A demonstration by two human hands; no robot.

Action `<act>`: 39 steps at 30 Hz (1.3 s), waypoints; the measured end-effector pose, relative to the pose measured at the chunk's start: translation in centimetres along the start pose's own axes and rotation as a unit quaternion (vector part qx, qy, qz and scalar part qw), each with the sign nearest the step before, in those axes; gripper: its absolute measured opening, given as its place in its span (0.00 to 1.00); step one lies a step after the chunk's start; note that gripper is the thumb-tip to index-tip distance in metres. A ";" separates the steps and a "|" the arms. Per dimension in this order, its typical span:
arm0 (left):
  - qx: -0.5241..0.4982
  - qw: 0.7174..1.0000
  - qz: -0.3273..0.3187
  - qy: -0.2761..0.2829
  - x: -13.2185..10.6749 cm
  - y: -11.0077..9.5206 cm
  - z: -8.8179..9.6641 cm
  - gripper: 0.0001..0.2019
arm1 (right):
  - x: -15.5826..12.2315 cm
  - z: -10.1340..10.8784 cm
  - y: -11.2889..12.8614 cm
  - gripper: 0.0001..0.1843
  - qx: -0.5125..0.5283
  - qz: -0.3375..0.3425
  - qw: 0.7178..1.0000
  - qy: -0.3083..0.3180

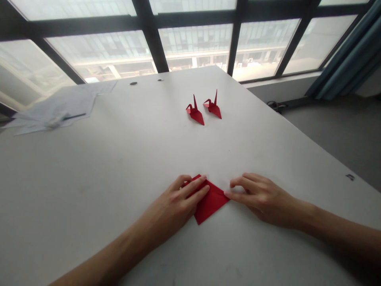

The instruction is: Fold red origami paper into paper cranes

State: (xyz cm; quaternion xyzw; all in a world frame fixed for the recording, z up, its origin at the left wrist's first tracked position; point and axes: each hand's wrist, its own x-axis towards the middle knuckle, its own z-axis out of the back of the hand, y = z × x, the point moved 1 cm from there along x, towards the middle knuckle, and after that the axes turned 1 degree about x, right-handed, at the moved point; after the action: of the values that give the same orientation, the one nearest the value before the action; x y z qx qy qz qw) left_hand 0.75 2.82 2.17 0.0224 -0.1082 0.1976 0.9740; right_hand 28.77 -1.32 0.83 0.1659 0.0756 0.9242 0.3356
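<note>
A folded piece of red origami paper lies on the white table, with one corner toward me and another pointing right. My left hand rests across its left part, fingers stretched out flat on the paper. At the right corner, my right hand touches the paper with a fingertip. Its fingers are bent, and its thumb is largely hidden, so whether it pinches the corner I cannot tell. Farther back stand two finished red paper cranes, a left crane and a right crane, side by side with their necks and tails up.
The white table reaches toward windows with dark frames. Loose papers with a dark pen lie at the back left. Along the right runs the table's edge, with grey floor and a blue curtain beyond.
</note>
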 end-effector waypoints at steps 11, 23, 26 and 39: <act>-0.004 1.000 0.007 0.008 -0.1 0.1 -0.3 0.17 | -0.2 0.8 -0.2 0.18 -0.002 0.008 1.000 0.003; 0.009 1.000 -0.003 0.021 -0.2 0.1 -0.4 0.18 | 0.6 0.0 0.5 0.27 0.042 -0.051 0.997 -0.050; 0.004 1.000 0.002 0.022 -0.1 0.1 -0.4 0.17 | 0.5 -0.1 0.5 0.27 0.023 -0.039 0.998 -0.032; -0.002 1.000 0.013 0.020 -0.3 0.1 -0.5 0.17 | -0.1 0.5 0.1 0.16 -0.064 0.015 0.998 -0.005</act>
State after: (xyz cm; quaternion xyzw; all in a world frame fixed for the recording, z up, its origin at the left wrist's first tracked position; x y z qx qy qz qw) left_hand 0.56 2.88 1.66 0.0146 -0.0897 0.2108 0.9733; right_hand 28.98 -1.42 1.28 0.1495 0.0126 0.9315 0.3314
